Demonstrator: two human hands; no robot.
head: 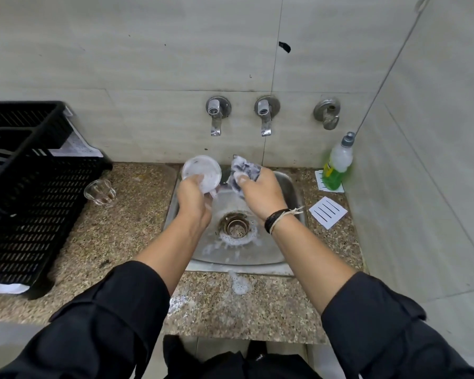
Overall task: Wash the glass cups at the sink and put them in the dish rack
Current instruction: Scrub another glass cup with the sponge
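My left hand [193,196] grips a soapy glass cup [201,170] over the back left of the steel sink [260,253], its mouth turned toward me. My right hand [260,192] holds a crumpled, foamy grey scrub cloth [244,169] just right of the cup, apart from it. A second clear glass cup [100,192] stands on the granite counter between the sink and the black plastic dish rack [30,192] at the left.
Two wall taps [216,116] [266,116] sit above the sink; no water runs. A green dish soap bottle [337,162] stands at the back right corner, with a white slotted card [328,212] beside it. Foam lies around the drain [237,228] and on the counter's front edge.
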